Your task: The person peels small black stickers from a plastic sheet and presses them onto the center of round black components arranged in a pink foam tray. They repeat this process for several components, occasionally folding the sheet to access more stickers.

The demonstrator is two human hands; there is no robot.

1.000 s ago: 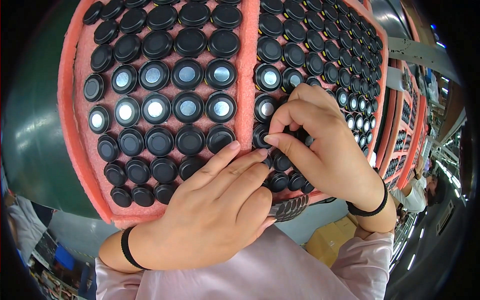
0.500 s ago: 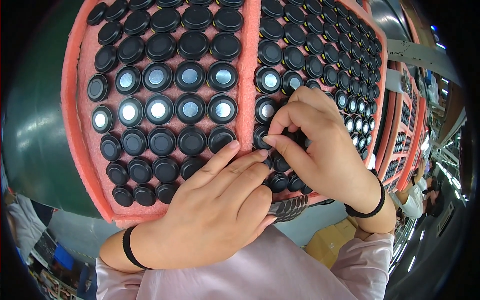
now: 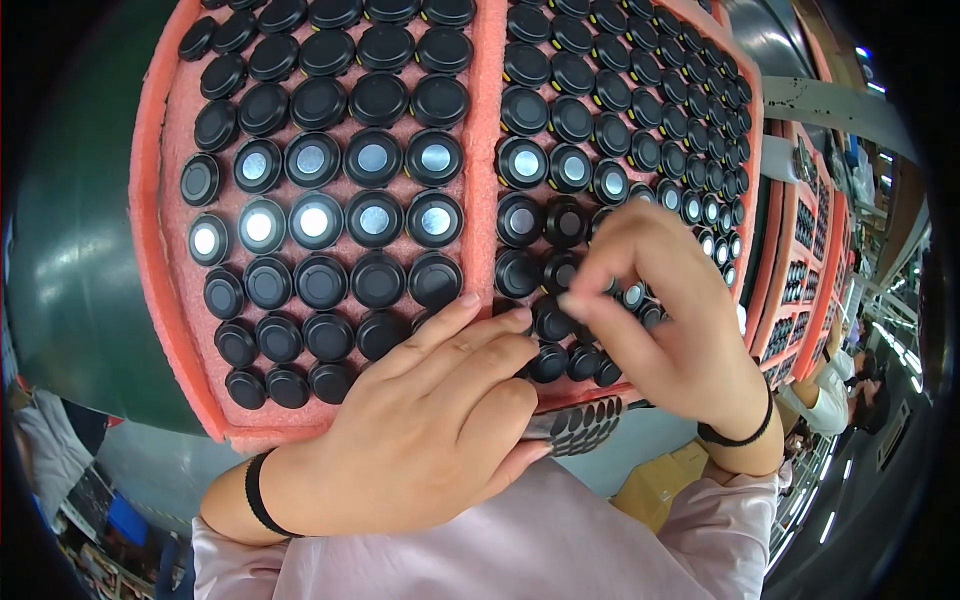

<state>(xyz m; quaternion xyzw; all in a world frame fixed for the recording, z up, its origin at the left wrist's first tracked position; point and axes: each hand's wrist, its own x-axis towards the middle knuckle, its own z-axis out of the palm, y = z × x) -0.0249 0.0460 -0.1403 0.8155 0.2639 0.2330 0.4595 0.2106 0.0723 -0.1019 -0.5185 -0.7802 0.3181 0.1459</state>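
Though R hand [image 3: 665, 320] is blurred, thumb + index look almost tog., can't tell grip; black cap [image 3: 549, 323] just L of tips. L hand [image 3: 425, 435]: fingers slightly apart, disc sheet [image 3: 587, 425] by thumb, grip unclear.

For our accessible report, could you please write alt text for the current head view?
A person's left hand rests across the near edge of a pink foam tray holding rows of round black parts, some topped with silver discs; the blurred right hand is over parts farther right. A sheet of dark discs juts out beside the left hand.
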